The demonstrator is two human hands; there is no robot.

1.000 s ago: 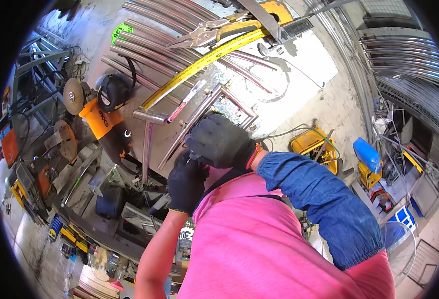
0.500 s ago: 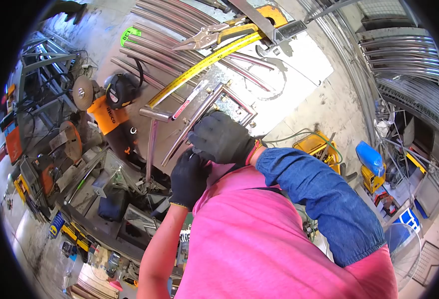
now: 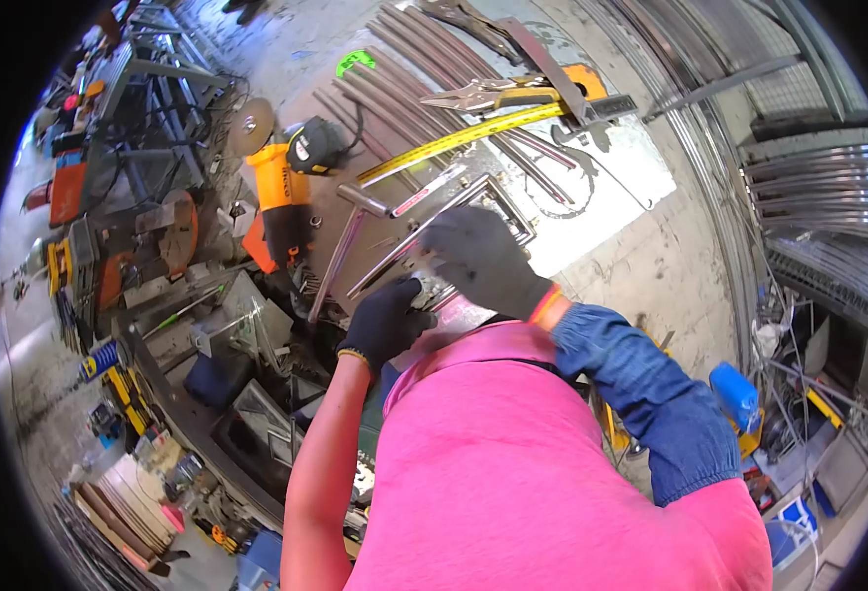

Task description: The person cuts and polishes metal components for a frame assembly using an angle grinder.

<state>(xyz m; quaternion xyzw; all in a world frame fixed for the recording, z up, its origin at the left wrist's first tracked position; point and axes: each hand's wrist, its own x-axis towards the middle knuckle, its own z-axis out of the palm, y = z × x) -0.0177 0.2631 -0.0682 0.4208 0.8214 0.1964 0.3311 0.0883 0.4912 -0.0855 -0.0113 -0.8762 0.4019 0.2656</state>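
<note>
My left hand (image 3: 388, 320), in a black glove, is in front of my chest with a gap between thumb and curled fingers and nothing visible in it. My right hand (image 3: 483, 258), also black-gloved, hangs over the near end of a frame of shiny metal tubes (image 3: 515, 215); its fingers are smeared by motion, so I cannot tell whether they hold anything. Beyond the hands lie a hammer with a tube handle (image 3: 340, 258) and a red-and-white stick-like item (image 3: 429, 191). The frame is partly hidden by my right hand.
An orange angle grinder (image 3: 284, 187) and a black tape measure (image 3: 314, 145) with its yellow blade (image 3: 464, 140) pulled out lie left of the frame. Locking pliers (image 3: 473, 96) and several metal tubes (image 3: 404, 89) are farther back. Stacked curved tubes (image 3: 818, 187) stand at right.
My hands, close together at my chest before, have moved apart; the right reaches farther forward over the tube frame. The view has turned, so the bench things appear shifted right and down.
</note>
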